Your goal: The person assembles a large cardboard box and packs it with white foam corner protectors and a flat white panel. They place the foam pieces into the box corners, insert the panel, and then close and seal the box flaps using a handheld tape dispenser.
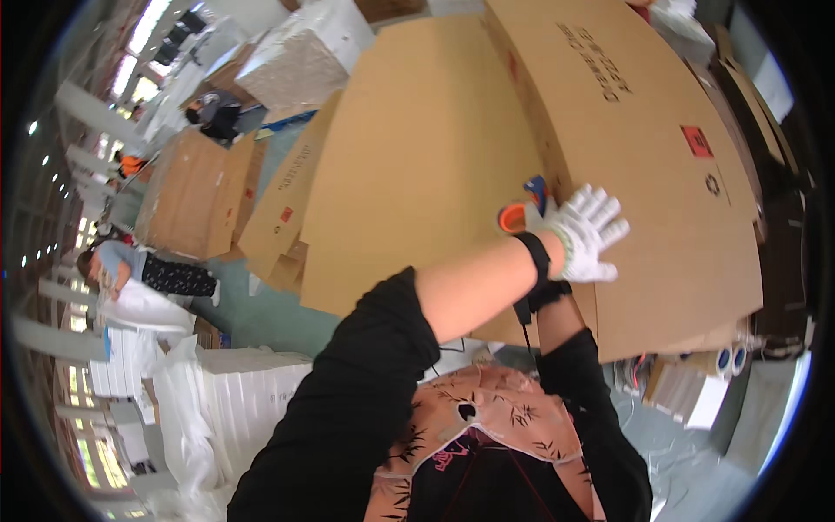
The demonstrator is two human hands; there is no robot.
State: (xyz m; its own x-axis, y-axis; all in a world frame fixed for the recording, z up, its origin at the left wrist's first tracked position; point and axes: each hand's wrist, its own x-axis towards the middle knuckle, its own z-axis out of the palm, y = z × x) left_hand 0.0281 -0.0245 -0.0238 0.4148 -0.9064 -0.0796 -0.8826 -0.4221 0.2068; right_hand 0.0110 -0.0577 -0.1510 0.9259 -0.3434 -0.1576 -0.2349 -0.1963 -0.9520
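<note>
My left arm reaches across to the right, over my right wrist. My left hand (590,233), in a white glove, lies flat with fingers spread on the raised panel of a big brown carton (644,235). Below it, my right forearm (558,324) comes up in a black sleeve and wrist strap. My right hand is mostly hidden behind the left wrist. Just beyond it a blue tape dispenser (536,190) with an orange roll hub (511,217) sticks out, seemingly in that hand's grip. A wide cardboard panel (409,174) stretches out left of the dispenser.
Folded cartons (283,209) lean at the left, beside a wrapped white block (304,61). White wrapped stacks (252,391) stand at lower left. One person (148,265) handles white sheeting; another (217,113) is farther off. Tape rolls (722,361) lie at lower right.
</note>
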